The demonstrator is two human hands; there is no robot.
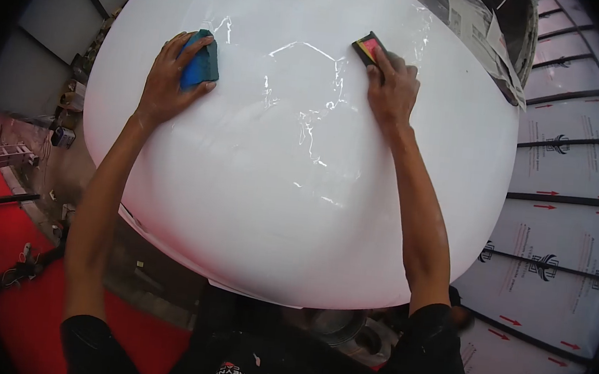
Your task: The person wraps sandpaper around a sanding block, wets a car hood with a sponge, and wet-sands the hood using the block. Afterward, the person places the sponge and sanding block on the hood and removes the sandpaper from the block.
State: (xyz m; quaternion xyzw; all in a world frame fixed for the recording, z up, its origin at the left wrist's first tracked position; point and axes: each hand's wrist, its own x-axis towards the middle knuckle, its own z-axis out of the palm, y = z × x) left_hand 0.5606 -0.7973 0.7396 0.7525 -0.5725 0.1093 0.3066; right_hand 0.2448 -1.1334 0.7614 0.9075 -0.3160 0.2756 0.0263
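A large white car hood (240, 210), glossy with wet streaks in the middle, fills the centre of the head view. On its left part my left hand (166, 83) is closed around a blue and green sponge (200, 64), which rests against the hood. Farther right, my right hand (393, 88) grips a small sanding block (368, 47) with dark edges and a pink and yellow face. The index finger lies along the top of this block. Its underside, against the hood, is hidden.
Crumpled masking paper (480, 39) covers the area beyond the hood's upper right edge. Printed white wall panels (552, 230) stand at right. A ladder (4, 157) and a small container (62, 137) are at left. Round metal parts (344, 330) show below the hood's near edge.
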